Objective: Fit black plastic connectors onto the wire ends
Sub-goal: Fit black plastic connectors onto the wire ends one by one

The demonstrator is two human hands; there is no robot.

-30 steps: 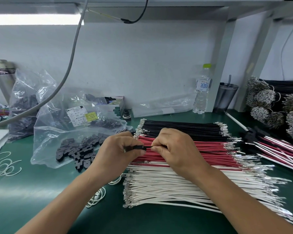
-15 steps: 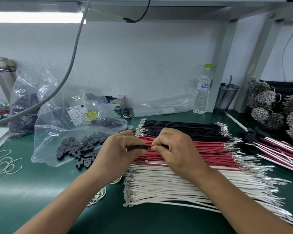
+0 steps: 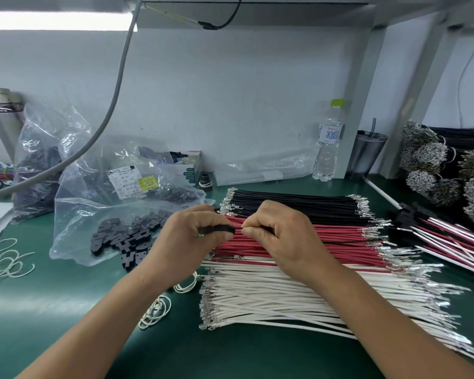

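Above the red wires (image 3: 340, 239), the left hand (image 3: 186, 242) gripped a black connector (image 3: 216, 230). The right hand (image 3: 279, 236) pinched a wire (image 3: 260, 228); tilted, its end might jam

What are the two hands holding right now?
Left hand: grips a black connector.
Right hand: pinches a black wire.

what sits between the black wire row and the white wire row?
Head view: the red wires fill it, with both hands, left hand and right hand, over their left end.
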